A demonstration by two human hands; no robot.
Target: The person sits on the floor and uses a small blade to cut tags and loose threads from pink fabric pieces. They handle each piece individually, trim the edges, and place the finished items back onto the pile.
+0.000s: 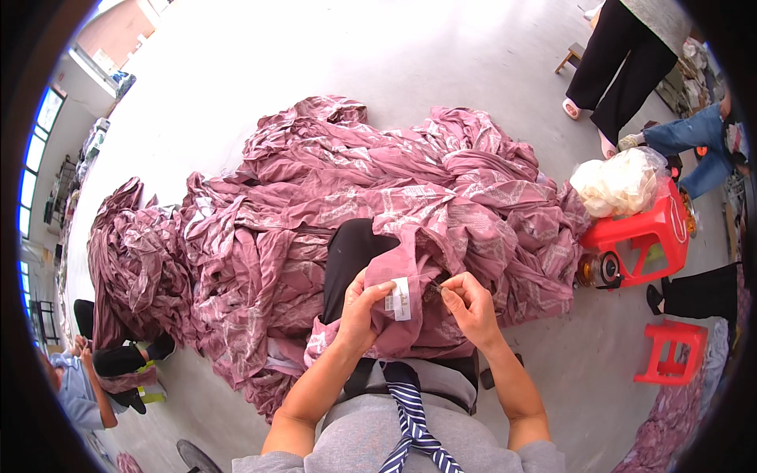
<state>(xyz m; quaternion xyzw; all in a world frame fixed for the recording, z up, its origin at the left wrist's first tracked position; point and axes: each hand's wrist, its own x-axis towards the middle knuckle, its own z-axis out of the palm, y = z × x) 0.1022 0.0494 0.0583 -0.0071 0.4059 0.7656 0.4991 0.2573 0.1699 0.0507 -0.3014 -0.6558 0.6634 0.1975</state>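
Note:
A heap of dusty-pink printed fabric (307, 189) spreads in front of me and over my lap. My left hand (359, 309) is closed on an edge of it, thumb on top, beside a white label (402, 299) attached to the cloth. To the right of the label, my right hand (471, 306) is closed in a pinch, thumb against forefinger. A small dark thing (432, 288) shows at those fingertips; its kind is too unclear to tell. My black-clad knee (352, 251) rises through the cloth.
A red plastic stool (643, 236) at the right bears a bag of whitish stuff (619, 183); a glass jar (601, 270) stands beside it. Another red stool (674, 351) is farther right. People are at left and right. A striped navy-and-white tie (412, 418) hangs down my front.

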